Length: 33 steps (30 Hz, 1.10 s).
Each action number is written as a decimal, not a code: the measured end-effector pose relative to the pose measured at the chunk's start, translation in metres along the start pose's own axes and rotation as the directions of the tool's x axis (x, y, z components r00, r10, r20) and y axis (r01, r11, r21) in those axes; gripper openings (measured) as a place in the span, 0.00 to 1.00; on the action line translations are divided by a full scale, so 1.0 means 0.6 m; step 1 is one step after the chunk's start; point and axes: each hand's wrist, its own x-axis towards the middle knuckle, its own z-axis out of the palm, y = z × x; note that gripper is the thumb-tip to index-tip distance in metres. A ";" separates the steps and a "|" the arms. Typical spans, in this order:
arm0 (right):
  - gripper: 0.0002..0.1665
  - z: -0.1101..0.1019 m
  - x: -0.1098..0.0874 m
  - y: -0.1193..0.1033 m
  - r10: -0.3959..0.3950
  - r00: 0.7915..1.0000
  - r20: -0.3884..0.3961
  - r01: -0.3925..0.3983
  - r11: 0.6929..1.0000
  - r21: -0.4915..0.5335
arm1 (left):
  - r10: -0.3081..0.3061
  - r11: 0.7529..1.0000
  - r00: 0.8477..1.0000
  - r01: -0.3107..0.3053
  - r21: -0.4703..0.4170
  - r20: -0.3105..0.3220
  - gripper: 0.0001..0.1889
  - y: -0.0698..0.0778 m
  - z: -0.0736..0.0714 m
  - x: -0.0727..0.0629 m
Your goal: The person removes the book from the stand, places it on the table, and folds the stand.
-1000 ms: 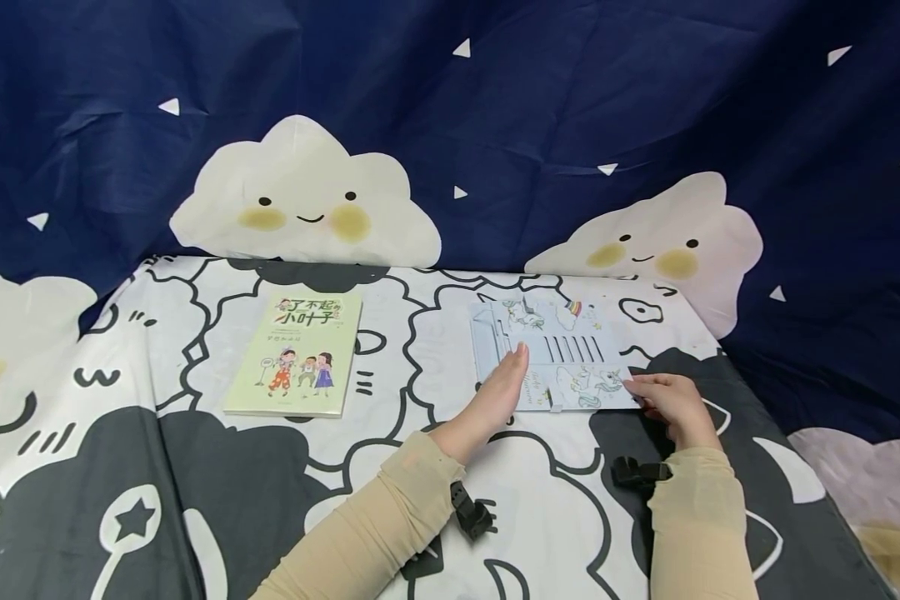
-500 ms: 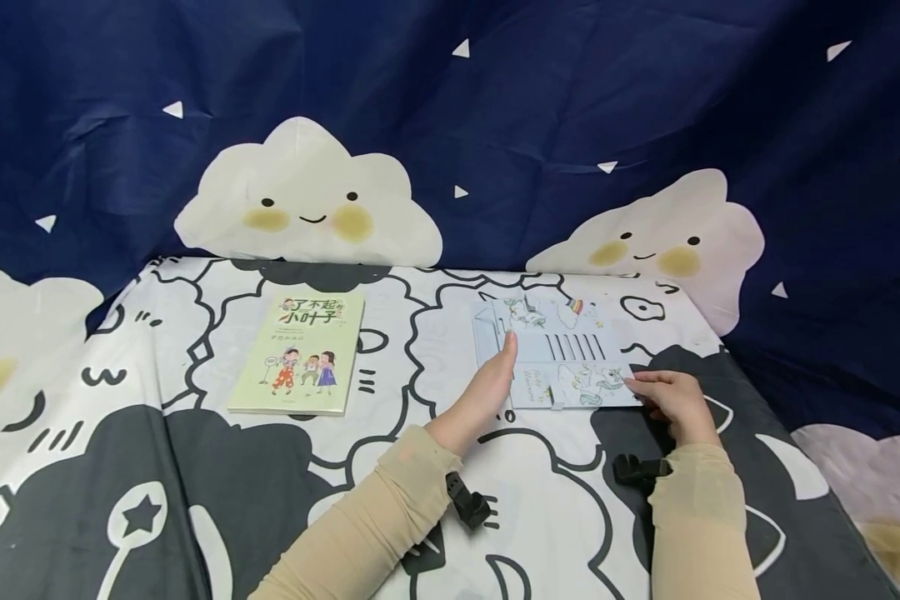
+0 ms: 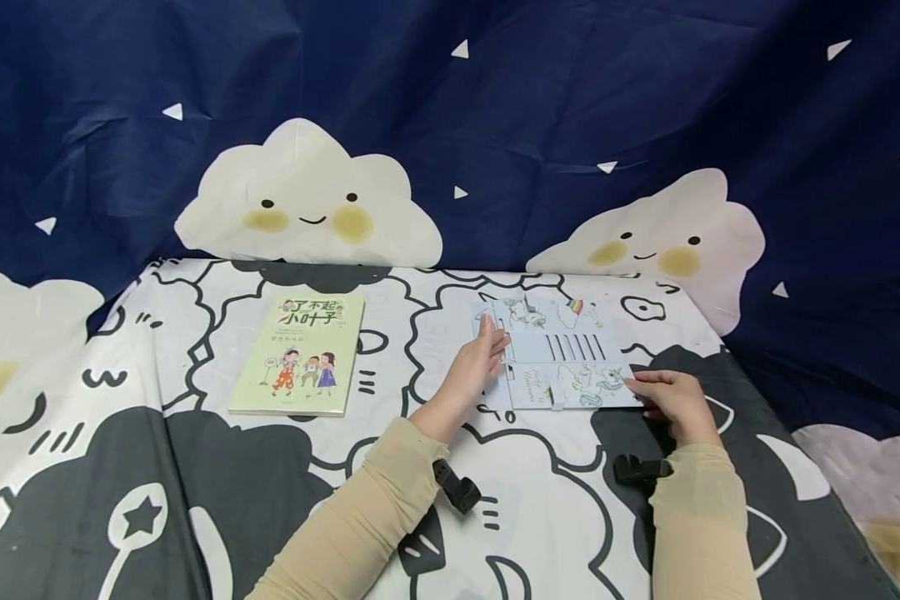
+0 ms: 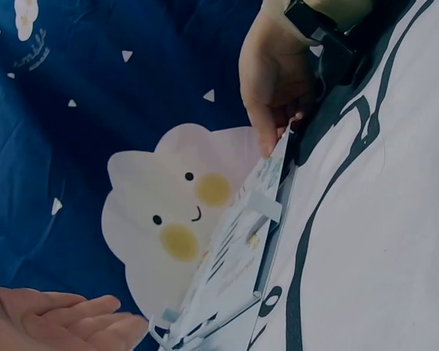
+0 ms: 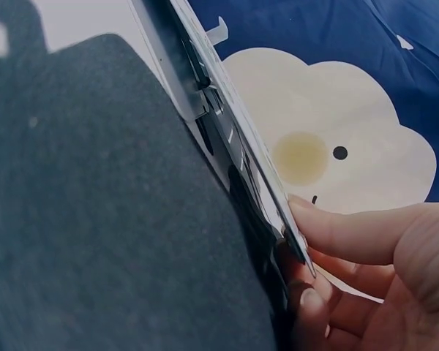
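Note:
A light-blue folding book stand (image 3: pixel 574 343) with unicorn drawings and a row of slots is on the right part of the cloth. My right hand (image 3: pixel 675 405) pinches its near right corner, thumb on top and fingers beneath. In the right wrist view, that edge of the panel is raised off the cloth, between thumb and fingers (image 5: pixel 366 238). My left hand (image 3: pixel 471 367) is at the stand's left edge, fingers mostly straight. In the left wrist view, the fingertips (image 4: pixel 124 325) come close to small white tabs on the stand; whether they touch cannot be seen.
A pale green book (image 3: pixel 300 354) with cartoon children on its cover lies flat to the left. The surface wears a black-and-white patterned cloth (image 3: pixel 540 483). Behind it hangs a dark blue curtain (image 3: pixel 495 108) with cloud prints.
My left hand has slid left, from over the panel to the stand's left edge, uncovering more of the surface. The right hand keeps its pinch on the corner, almost unmoved.

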 end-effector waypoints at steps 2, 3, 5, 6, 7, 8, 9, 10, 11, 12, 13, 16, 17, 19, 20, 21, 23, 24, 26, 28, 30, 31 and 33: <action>0.37 0.000 -0.001 0.000 0.007 1.000 0.007 -0.007 1.000 0.012 | 0.002 0.999 1.000 -0.001 0.032 -0.021 0.42 0.000 -0.002 0.000; 0.37 0.000 -0.001 0.000 0.010 1.000 0.009 -0.010 1.000 0.018 | 0.003 0.999 0.999 -0.001 0.052 -0.034 0.42 -0.001 -0.002 0.000; 0.37 0.001 -0.001 0.001 0.014 1.000 0.014 -0.014 0.999 0.041 | 0.000 0.996 0.998 0.005 0.093 -0.057 0.42 -0.002 -0.003 -0.002; 0.37 0.001 -0.001 0.002 0.015 1.000 0.016 -0.015 0.999 0.052 | -0.001 0.994 0.998 0.008 0.107 -0.065 0.42 -0.002 -0.003 -0.003; 0.38 0.002 -0.001 0.003 0.016 1.000 0.017 -0.017 0.998 0.064 | -0.002 0.993 0.998 0.010 0.120 -0.069 0.42 -0.003 -0.004 -0.004; 0.38 0.002 -0.001 0.003 0.017 1.000 0.017 -0.018 0.997 0.071 | -0.001 0.991 0.998 0.010 0.131 -0.068 0.41 -0.004 -0.004 -0.004; 0.38 0.001 -0.001 0.003 0.017 1.000 0.018 -0.018 0.997 0.076 | -0.004 0.990 0.998 0.013 0.144 -0.061 0.41 -0.005 -0.004 -0.005; 0.38 0.001 -0.001 0.003 0.018 1.000 0.019 -0.020 0.997 0.080 | -0.010 0.985 0.999 0.019 0.170 -0.052 0.40 -0.006 -0.004 -0.005; 0.39 0.000 -0.001 0.003 0.020 1.000 0.021 -0.022 0.997 0.080 | -0.022 0.981 0.999 0.029 0.191 -0.039 0.39 -0.007 -0.003 -0.004; 0.39 0.000 0.000 0.003 0.022 0.999 0.023 -0.024 0.997 0.076 | -0.038 0.973 0.999 0.043 0.226 -0.027 0.39 -0.009 -0.002 -0.004; 0.39 -0.001 0.000 0.004 0.025 0.999 0.024 -0.027 0.997 0.069 | -0.056 0.962 0.998 0.059 0.267 -0.015 0.38 -0.011 -0.001 -0.003; 0.40 -0.002 0.001 0.004 0.035 0.999 0.027 -0.037 0.998 0.055 | -0.113 0.917 0.993 0.095 0.388 0.022 0.38 -0.015 0.004 -0.006; 0.40 -0.002 0.001 0.004 0.038 0.999 0.028 -0.039 0.998 0.052 | -0.129 0.907 0.991 0.102 0.410 0.039 0.38 -0.016 0.006 -0.007; 0.40 -0.003 0.002 0.005 0.043 0.999 0.029 -0.044 0.998 0.044 | -0.144 0.885 0.987 0.094 0.456 0.075 0.39 -0.020 0.009 -0.009; 0.40 -0.004 0.002 0.005 0.044 0.999 0.031 -0.045 0.998 0.044 | -0.141 0.879 0.986 0.082 0.469 0.092 0.39 -0.021 0.011 -0.010; 0.40 -0.004 0.001 0.005 0.042 0.999 0.033 -0.044 0.998 0.041 | -0.140 0.878 0.984 0.074 0.473 0.106 0.40 -0.023 0.013 -0.010; 0.40 -0.005 0.000 0.005 0.044 0.998 0.037 -0.045 0.999 0.029 | -0.136 0.880 0.984 0.068 0.471 0.112 0.41 -0.027 0.017 -0.011; 0.40 -0.005 0.000 0.004 0.043 0.998 0.039 -0.044 0.999 0.025 | -0.131 0.879 0.986 0.066 0.473 0.107 0.42 -0.027 0.020 -0.012; 0.39 -0.004 -0.001 0.003 0.036 0.998 0.045 -0.037 0.999 0.031 | -0.127 0.864 0.987 0.063 0.499 0.096 0.44 -0.029 0.026 -0.017; 0.39 -0.004 -0.001 0.003 0.030 0.998 0.051 -0.033 0.999 0.044 | -0.133 0.841 0.988 0.070 0.537 0.080 0.45 -0.031 0.033 -0.022; 0.38 -0.002 -0.001 0.002 0.024 0.998 0.055 -0.028 0.998 0.062 | -0.132 0.811 0.989 0.068 0.580 0.070 0.46 -0.032 0.038 -0.026; 0.37 -0.002 -0.001 0.002 0.022 0.998 0.055 -0.025 0.997 0.070 | -0.135 0.800 0.988 0.068 0.596 0.069 0.46 -0.032 0.040 -0.027; 0.37 -0.002 0.000 0.001 0.016 0.998 0.054 -0.020 0.997 0.079 | -0.130 0.788 0.989 0.063 0.613 0.065 0.46 -0.032 0.041 -0.028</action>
